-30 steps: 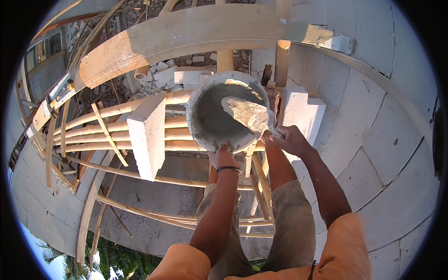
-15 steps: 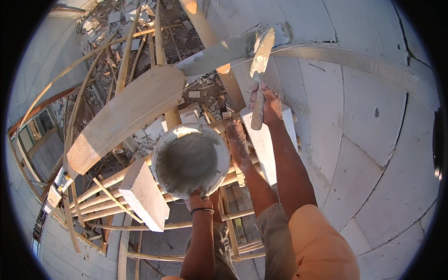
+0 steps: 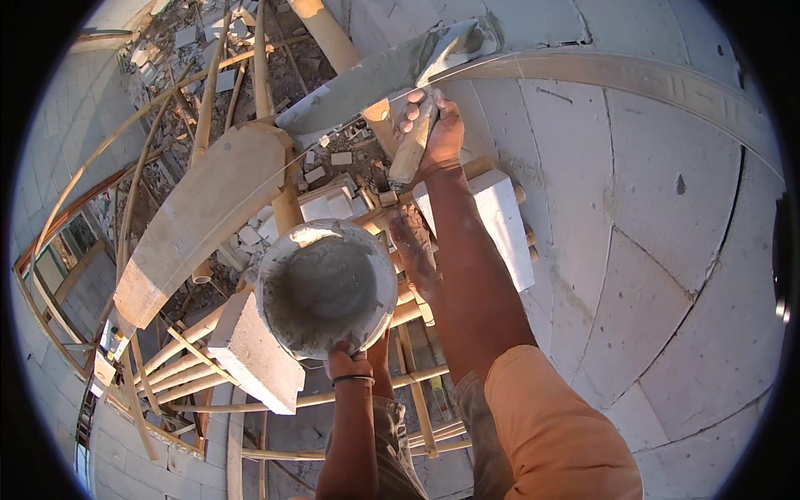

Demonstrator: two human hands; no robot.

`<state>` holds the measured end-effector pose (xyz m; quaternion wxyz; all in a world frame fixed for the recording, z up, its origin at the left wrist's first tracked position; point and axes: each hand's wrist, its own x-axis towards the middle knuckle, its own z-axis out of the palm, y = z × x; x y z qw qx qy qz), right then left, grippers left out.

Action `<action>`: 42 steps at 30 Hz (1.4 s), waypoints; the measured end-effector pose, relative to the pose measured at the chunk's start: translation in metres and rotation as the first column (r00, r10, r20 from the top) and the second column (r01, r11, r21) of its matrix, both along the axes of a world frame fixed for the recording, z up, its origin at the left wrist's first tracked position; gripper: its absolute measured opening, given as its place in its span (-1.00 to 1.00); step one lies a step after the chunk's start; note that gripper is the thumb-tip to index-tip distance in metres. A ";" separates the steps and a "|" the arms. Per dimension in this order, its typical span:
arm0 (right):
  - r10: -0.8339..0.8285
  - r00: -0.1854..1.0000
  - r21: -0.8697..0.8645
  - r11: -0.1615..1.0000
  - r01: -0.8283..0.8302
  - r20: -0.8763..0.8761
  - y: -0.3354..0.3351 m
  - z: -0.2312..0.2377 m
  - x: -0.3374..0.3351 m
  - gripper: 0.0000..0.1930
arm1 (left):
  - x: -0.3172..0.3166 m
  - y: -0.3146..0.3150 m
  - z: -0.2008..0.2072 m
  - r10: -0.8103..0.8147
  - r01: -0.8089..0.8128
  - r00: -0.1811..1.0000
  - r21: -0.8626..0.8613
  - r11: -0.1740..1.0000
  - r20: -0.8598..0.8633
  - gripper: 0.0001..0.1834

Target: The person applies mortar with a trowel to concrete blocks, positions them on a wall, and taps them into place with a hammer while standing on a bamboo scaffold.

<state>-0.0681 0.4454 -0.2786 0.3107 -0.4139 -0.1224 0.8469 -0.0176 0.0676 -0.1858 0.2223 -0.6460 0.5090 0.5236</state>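
My left hand [image 3: 348, 364] is closed on the near rim of a round bucket [image 3: 385, 287]. Grey wet mortar [image 3: 329, 283] fills the bucket partway, with smears up its inner wall. In my right hand [image 3: 443, 137] is a mortar-caked trowel [image 3: 413, 152], gripped by its handle. Its blade, seen nearly edge-on, lies at a strip of wet mortar [image 3: 358, 90] along the top of the wall. A thin taut string runs beside this strip and passes close by the blade and my right fingers.
Left of the strip, a pale wall top [image 3: 204, 208] curves away. White blocks [image 3: 254, 354] rest on bamboo scaffold poles [image 3: 187, 375] on both sides of my legs; a bare foot [image 3: 414, 246] shows there. Rubble [image 3: 237, 42] lies far below. A block wall [image 3: 642, 208] rises at right.
My right hand has moved up and left, and the trowel blade has turned from broad side to nearly edge-on at the mortar strip. The bucket sits slightly further left in view, still held.
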 end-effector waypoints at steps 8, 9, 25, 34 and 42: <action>0.169 0.757 0.144 0.933 -0.329 0.631 0.003 -0.034 0.047 -0.59 | 0.008 0.001 -0.002 -0.007 0.007 1.000 0.030 1.000 -0.008 -0.49; 0.154 0.753 0.143 0.939 -0.313 0.639 -0.015 -0.042 0.053 -0.58 | 0.009 0.006 0.000 0.002 0.000 1.000 0.061 0.998 -0.025 -0.41; 0.030 -0.026 -0.029 0.090 -0.996 0.999 -0.050 0.049 0.079 -0.59 | 0.008 0.012 0.012 0.057 -0.067 0.992 -0.079 0.995 -0.116 -0.39; 0.386 0.461 -0.039 0.798 -0.601 0.799 0.013 -0.001 0.080 -0.64 | 0.017 0.011 0.010 0.086 -0.089 0.983 -0.013 0.996 -0.161 -0.30; 0.795 0.427 -0.324 0.578 -0.749 0.431 -0.128 0.132 0.080 -0.66 | 0.018 0.011 0.009 0.109 -0.112 0.986 -0.013 0.994 -0.123 -0.32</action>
